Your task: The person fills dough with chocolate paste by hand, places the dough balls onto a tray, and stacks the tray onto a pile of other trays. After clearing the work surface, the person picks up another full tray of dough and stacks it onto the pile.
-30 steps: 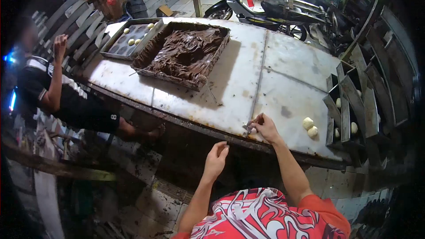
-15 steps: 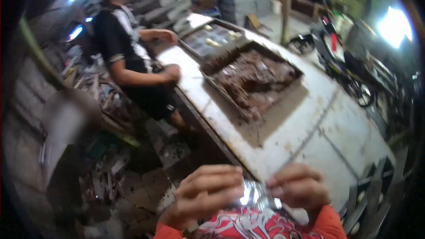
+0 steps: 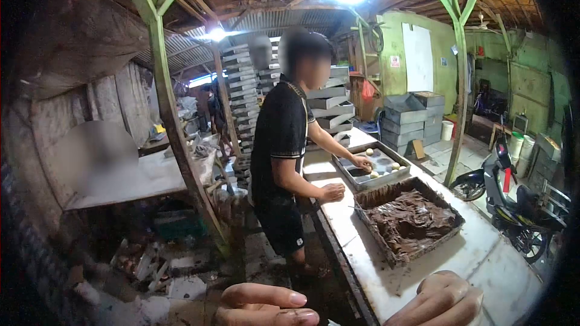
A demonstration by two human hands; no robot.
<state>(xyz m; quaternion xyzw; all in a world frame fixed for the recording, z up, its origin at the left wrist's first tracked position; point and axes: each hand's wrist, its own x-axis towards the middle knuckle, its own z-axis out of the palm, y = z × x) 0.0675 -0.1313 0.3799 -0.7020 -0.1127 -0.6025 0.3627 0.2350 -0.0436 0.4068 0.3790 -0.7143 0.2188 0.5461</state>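
Left hand (image 3: 260, 297): bottom centre, half-curled; can't tell grip.
Right hand (image 3: 440, 302): bottom right, curled; can't tell grip.
Tray (image 3: 372, 229): lower right, above right hand.
Paste (image 3: 414, 216) risk: reaching forward carelessly could smear right hand.

Glossy rough brown paste (image 3: 411, 217), smooth white tabletop (image 3: 486, 256), dull metal tray (image 3: 384, 179)

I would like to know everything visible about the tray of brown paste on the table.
The rectangular open tray has upright walls, dark and so smeared with brown that their material is unclear. Thick, glossy brown paste lies inside in uneven folds and ridges. It sits flat on the pale tabletop, close to another tray holding pale dough balls; whether the trays touch is unclear. No hand appears to touch it.
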